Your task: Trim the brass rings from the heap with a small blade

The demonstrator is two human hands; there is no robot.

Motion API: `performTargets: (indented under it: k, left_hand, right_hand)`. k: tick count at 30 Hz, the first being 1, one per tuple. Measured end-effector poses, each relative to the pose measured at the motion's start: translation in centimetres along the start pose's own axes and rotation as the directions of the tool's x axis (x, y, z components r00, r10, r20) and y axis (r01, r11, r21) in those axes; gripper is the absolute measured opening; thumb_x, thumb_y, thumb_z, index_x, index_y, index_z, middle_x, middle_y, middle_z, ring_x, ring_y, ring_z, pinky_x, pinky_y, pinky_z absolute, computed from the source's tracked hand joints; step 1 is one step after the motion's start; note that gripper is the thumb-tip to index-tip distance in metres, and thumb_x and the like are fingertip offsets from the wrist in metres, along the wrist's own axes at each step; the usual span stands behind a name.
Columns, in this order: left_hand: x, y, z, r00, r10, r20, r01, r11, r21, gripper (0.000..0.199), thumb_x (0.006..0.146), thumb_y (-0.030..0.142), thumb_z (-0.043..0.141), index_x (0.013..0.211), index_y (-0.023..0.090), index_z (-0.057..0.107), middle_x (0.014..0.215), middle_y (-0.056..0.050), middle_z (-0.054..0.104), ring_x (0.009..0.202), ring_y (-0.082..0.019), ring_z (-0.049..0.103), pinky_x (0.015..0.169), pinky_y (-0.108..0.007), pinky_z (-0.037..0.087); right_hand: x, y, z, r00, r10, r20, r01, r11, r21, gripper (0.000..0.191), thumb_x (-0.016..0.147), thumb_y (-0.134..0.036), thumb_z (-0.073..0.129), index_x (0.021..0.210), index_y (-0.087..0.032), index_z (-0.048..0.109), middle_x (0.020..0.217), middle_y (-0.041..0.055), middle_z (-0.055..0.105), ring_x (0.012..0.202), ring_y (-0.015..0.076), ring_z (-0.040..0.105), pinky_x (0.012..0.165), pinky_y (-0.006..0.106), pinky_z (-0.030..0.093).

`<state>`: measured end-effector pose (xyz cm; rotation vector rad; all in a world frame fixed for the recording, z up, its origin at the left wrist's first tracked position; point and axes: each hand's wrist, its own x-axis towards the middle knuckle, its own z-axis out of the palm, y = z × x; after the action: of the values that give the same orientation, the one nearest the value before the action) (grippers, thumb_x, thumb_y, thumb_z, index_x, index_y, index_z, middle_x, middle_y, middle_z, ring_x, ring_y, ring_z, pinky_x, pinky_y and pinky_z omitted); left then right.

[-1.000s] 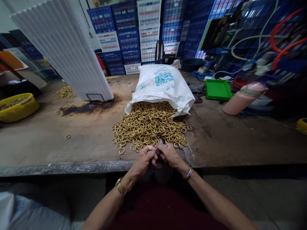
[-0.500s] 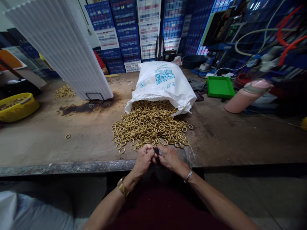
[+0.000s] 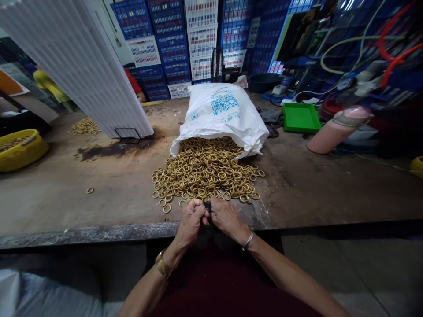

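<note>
A broad stretch of brown wooden tabletop [image 3: 122, 207] lies open left of the spilled gold-coloured rings [image 3: 205, 171], broken only by 1 loose gold-coloured ring [image 3: 90, 190]. Beyond it, a tall white ribbed panel [image 3: 89, 66] leans across the way back, and a yellow plastic basin [image 3: 23, 154] bounds the left. Straight ahead, the rings and a bulging white sack [image 3: 224, 114] block low passage. Rightward, bare tabletop reaches a tilted pink cylinder [image 3: 330, 134] and a shallow green rectangular tray [image 3: 301, 118].
</note>
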<state>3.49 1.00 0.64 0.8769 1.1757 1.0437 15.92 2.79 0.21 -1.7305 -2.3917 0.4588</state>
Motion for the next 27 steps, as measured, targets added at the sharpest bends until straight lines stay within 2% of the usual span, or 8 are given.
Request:
performTargets:
  k: [5,9,12,14,17,21,24,27]
  left_hand:
    - [-1.4,1.0,-0.4,0.999,0.04,-0.02,-0.041,0.999,-0.008,0.024,0.072,0.038,0.056,0.072,0.017,0.045,0.054,0.006,0.051,0.038,-0.004,0.039,0.043,-0.019,0.036]
    - [-3.0,1.7,-0.6,0.996,-0.008,0.088,0.016,0.996,-0.09,0.024,0.073,0.038,0.057,0.076,0.016,0.047,0.054,0.005,0.051,0.037,-0.004,0.04,0.045,-0.02,0.038]
    - [-3.3,1.9,-0.9,0.994,-0.013,0.112,0.039,0.971,-0.234,0.023,0.072,0.034,0.06,0.076,0.016,0.048,0.054,0.005,0.05,0.038,-0.004,0.039,0.047,-0.022,0.04]
    - [-3.0,1.9,-1.1,0.994,-0.026,0.108,0.061,0.938,-0.34,0.022,0.072,0.032,0.061,0.076,0.016,0.047,0.055,0.005,0.05,0.04,-0.004,0.039,0.048,-0.022,0.041]
    - [-2.3,1.7,-1.2,0.988,-0.053,0.142,0.111,0.892,-0.439,0.021,0.072,0.031,0.06,0.076,0.016,0.047,0.061,0.003,0.053,0.045,-0.006,0.045,0.048,-0.022,0.041]
    - [-1.8,1.0,-1.2,0.985,-0.087,0.151,0.146,0.882,-0.447,0.025,0.073,0.038,0.058,0.074,0.015,0.047,0.06,0.001,0.055,0.045,-0.008,0.047,0.042,-0.021,0.038]
    - [-1.7,0.2,-1.4,0.988,-0.125,0.093,0.153,0.892,-0.425,0.028,0.071,0.038,0.061,0.07,0.015,0.045,0.059,0.001,0.055,0.044,-0.007,0.047,0.04,-0.018,0.035]
    - [-1.7,-0.3,-1.7,0.989,-0.141,0.039,0.144,0.898,-0.416,0.028,0.068,0.033,0.065,0.068,0.016,0.043,0.061,0.001,0.055,0.047,-0.006,0.048,0.041,-0.016,0.034]
  right_hand:
    - [0.5,-0.6,-0.2,1.0,-0.023,-0.013,0.023,1.0,-0.011,0.017,0.078,-0.014,0.039,0.084,-0.017,0.053,0.078,0.0061,0.064,0.068,0.0148,0.058,0.055,0.023,0.029]
    - [1.8,1.4,-1.3,0.992,0.094,-0.078,-0.096,0.995,-0.027,0.019,0.076,-0.011,0.039,0.082,-0.015,0.056,0.075,0.0078,0.064,0.063,0.0142,0.056,0.055,0.023,0.03]
    - [2.4,2.4,-2.3,0.984,0.076,-0.161,-0.046,0.983,0.178,0.016,0.076,-0.016,0.04,0.076,-0.016,0.056,0.066,0.004,0.06,0.058,0.0119,0.051,0.055,0.022,0.032]
    - [2.2,2.1,-2.4,0.99,0.074,-0.119,-0.015,0.899,0.438,0.017,0.077,-0.022,0.041,0.07,-0.017,0.055,0.059,0.0,0.055,0.053,0.0096,0.046,0.051,0.02,0.032]
    - [1.2,0.4,-1.6,0.997,0.037,0.074,-0.081,0.654,0.752,0.02,0.076,-0.032,0.044,0.066,-0.017,0.052,0.054,-0.0033,0.049,0.047,0.0071,0.04,0.046,0.018,0.031]
    - [0.0,-1.1,0.0,0.963,-0.067,0.26,-0.221,0.357,0.908,0.031,0.078,-0.045,0.04,0.071,-0.017,0.048,0.052,-0.0047,0.047,0.037,0.0044,0.032,0.036,0.017,0.024]
    - [0.1,-1.1,0.6,0.97,0.064,0.234,-0.242,0.322,0.915,0.024,0.074,-0.041,0.047,0.072,-0.018,0.047,0.05,-0.0065,0.045,0.036,0.0043,0.031,0.036,0.018,0.024]
    - [0.4,-0.9,0.5,0.987,0.148,0.063,-0.122,0.431,0.894,0.016,0.07,-0.033,0.051,0.068,-0.017,0.05,0.052,-0.0063,0.043,0.044,0.0056,0.035,0.043,0.018,0.03]
